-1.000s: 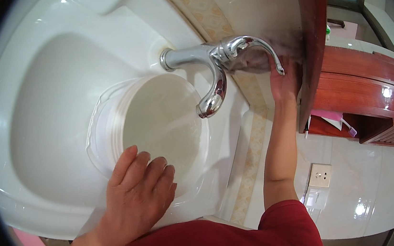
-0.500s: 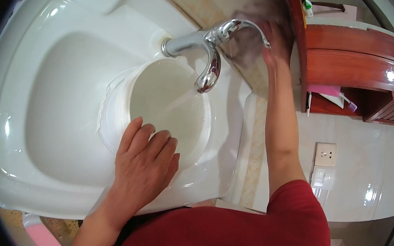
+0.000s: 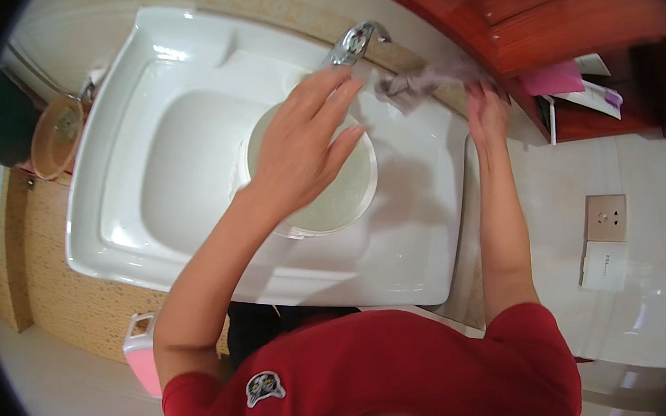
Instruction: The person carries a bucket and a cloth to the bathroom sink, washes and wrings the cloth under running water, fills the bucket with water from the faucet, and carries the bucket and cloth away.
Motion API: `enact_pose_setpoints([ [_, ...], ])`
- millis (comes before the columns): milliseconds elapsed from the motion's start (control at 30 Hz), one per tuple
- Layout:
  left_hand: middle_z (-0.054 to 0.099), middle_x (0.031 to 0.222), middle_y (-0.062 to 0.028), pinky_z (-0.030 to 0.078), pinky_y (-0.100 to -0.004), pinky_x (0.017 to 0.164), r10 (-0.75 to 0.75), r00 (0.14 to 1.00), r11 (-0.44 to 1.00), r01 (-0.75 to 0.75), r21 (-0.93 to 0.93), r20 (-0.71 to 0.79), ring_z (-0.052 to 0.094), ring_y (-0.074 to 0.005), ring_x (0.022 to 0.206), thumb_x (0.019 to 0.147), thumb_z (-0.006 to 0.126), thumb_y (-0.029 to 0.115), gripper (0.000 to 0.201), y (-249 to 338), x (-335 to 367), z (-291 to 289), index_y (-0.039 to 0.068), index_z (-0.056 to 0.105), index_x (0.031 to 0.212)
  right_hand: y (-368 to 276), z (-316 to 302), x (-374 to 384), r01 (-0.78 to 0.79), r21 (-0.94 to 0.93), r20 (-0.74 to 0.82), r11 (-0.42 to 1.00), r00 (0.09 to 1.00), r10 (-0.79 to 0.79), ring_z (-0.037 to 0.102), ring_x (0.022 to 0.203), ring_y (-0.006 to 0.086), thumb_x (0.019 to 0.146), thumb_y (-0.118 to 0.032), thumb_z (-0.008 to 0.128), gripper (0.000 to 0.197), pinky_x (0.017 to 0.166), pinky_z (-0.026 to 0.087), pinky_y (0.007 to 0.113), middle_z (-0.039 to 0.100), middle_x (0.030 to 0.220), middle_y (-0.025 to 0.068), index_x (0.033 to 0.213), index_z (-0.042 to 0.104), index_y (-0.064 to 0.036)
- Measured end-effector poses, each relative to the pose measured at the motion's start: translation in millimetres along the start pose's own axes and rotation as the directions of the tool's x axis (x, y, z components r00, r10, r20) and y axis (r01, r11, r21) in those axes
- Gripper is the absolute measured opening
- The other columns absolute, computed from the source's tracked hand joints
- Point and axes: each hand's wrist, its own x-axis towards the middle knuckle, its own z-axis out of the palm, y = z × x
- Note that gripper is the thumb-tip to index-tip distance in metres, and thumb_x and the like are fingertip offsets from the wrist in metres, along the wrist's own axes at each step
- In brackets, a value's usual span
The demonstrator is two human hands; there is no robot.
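Note:
Over a round white bucket (image 3: 375,173) in the white sink (image 3: 181,155), my left hand (image 3: 303,142) reaches forward with its fingers stretched out. Its fingertips are at the chrome faucet (image 3: 354,43); whether they touch it I cannot tell. The hand covers the spout and part of the bucket, which holds cloudy water. Off to the right, my right hand (image 3: 487,117) is closed on a greyish cloth (image 3: 414,87). This cloth hangs beside the tiled wall, close to the edge of the red wooden cabinet, and is slightly blurred.
The red wooden cabinet (image 3: 573,16) juts out at the upper right, with toothbrushes and a pink item (image 3: 553,79) on its shelf. A wall socket (image 3: 607,217) is at the right. At the left stand an orange-brown basin (image 3: 58,139) and a pink-and-white container (image 3: 143,366).
The whole view has shifted, taking in more floor at the left. My left hand has moved from the bucket's near rim up toward the faucet, its curled fingers straightening. The cloth is less blurred.

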Motion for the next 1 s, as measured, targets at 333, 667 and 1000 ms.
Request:
enact_pose_setpoints([
  [333, 0.047, 0.128, -0.0137, 0.034, -0.0420, 0.102, 0.249, 0.943, 0.947, -0.284, 0.146, 0.219, 0.039, -0.0312, 0.125, 0.085, 0.058, 0.017, 0.038, -12, 46, 16, 0.005, 0.049, 0.120, -112, -82, -178, -0.022, 0.117, -0.017, 0.993, 1.000, 0.024, 0.049, 0.114, 0.0215, 0.091, -0.018, 0.046, 0.040, 0.096, 0.041, 0.038, 0.048, 0.128, 0.0087, 0.129, 0.042, -0.0058],
  [667, 0.037, 0.139, -0.0137, 0.032, -0.0364, 0.103, 0.061, 0.952, 0.990, -0.019, -0.140, 0.301, 0.035, -0.0302, 0.128, 0.089, 0.055, 0.031, 0.047, 40, -24, -11, 0.007, 0.045, 0.129, -81, 52, -214, -0.311, 0.466, 0.364, 0.828, 0.921, 0.141, 0.047, 0.116, 0.0208, 0.093, -0.035, 0.042, 0.047, 0.098, 0.039, 0.037, 0.046, 0.130, 0.0067, 0.132, 0.038, -0.0089],
  [1000, 0.063, 0.104, -0.0091, 0.047, -0.0273, 0.077, -0.631, 0.775, 0.658, 0.559, -0.504, 0.034, 0.060, -0.0149, 0.089, 0.089, 0.054, 0.015, 0.029, -75, -143, -163, 0.004, 0.055, 0.116, 45, 330, -188, -0.559, 0.400, 0.329, 0.726, 0.827, 0.456, 0.046, 0.117, 0.0230, 0.094, -0.039, 0.036, 0.045, 0.099, 0.038, 0.038, 0.049, 0.127, 0.0079, 0.126, 0.045, -0.0081],
])
